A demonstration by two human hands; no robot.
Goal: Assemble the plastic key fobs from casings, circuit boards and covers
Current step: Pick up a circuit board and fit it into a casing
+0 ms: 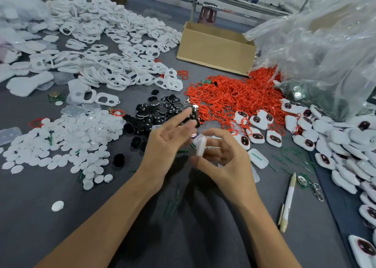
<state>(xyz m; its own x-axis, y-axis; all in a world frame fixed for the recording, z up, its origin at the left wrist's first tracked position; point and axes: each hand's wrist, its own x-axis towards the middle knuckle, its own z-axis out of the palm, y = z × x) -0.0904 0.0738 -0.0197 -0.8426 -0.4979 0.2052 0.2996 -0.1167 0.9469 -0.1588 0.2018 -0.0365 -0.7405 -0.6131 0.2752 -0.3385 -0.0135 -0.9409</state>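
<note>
Your right hand (221, 155) curls its fingers and thumb round a small white translucent plastic casing (200, 145), held edge-up just above the grey table (40, 216). Your left hand (168, 141) sits right beside the grip with index and middle fingers stretched out and blurred. A small dark piece shows where it meets the casing, but you cannot tell whether the thumb pins it.

Judging by the spread, you are well into the batch but far from finished. To the right of the grip lies a wide heap of closed white fobs with dark oval windows (325, 145), which look done. Beyond the grip sit a pile of black round covers (158, 113) and a mound of red plastic loops (227, 96). Left of it lie many white round discs (71, 141), and farther off a large heap of white open-holed casing frames (114, 68). A green circuit board (304, 181) lies near right. The piece in hand looks only partly built.
</note>
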